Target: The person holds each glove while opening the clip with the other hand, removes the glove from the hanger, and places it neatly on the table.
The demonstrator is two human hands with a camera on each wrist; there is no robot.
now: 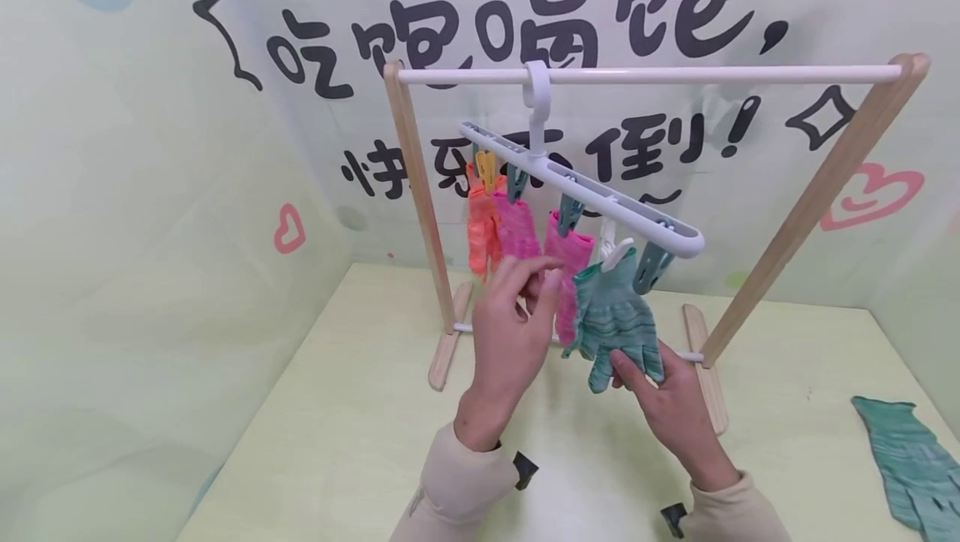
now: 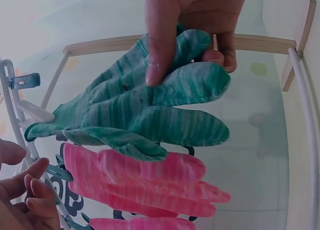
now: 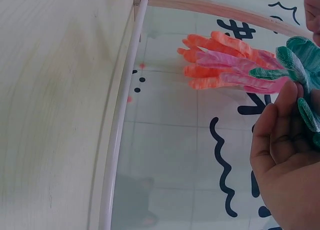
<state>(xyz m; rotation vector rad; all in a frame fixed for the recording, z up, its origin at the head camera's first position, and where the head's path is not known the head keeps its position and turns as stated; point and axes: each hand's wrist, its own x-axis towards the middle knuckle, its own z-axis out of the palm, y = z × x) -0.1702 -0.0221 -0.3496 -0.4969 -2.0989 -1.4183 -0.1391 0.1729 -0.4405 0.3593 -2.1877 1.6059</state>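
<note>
A green striped glove (image 1: 618,308) hangs by its cuff from a white clip (image 1: 617,252) on a clip hanger (image 1: 585,188). My right hand (image 1: 671,400) pinches the glove's lower fingers, thumb on top, as the left wrist view also shows. My left hand (image 1: 517,317) is raised beside the cuff, fingers loosely bent. In the left wrist view this left hand (image 2: 25,190) holds nothing and stays apart from the glove. Pink gloves (image 1: 573,254) and orange gloves (image 1: 483,221) hang farther along the hanger, partly hidden by my left hand.
The hanger hooks over a white rod (image 1: 712,75) between wooden posts (image 1: 817,208). A blue-grey clip (image 1: 652,267) hangs at its near end, and a yellow clip (image 1: 486,171) farther back. Another green glove (image 1: 911,467) lies on the table (image 1: 337,442) at right.
</note>
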